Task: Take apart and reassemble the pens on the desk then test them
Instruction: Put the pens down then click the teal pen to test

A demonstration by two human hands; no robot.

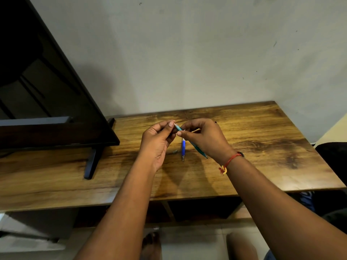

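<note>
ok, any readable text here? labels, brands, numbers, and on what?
No readable text in this frame.
Teal pen, pinched by left hand and right hand: no print visible.
Blue pen on the desk: too small to tell.
Dark screen: no logo visible.

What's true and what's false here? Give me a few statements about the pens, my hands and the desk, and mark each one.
1. Both hands hold the teal pen. True: the left hand pinches its upper end and the right hand grips the teal pen lower down, above the desk.
2. The blue pen lies on the desk. True.
3. The red thread is tied round the left wrist. False: it is on the right wrist.
4. The dark screen stands at the right end of the desk. False: it stands at the left end.
5. An open notebook lies beside the blue pen. False: only a small grey piece lies there, too blurred to identify.
</note>
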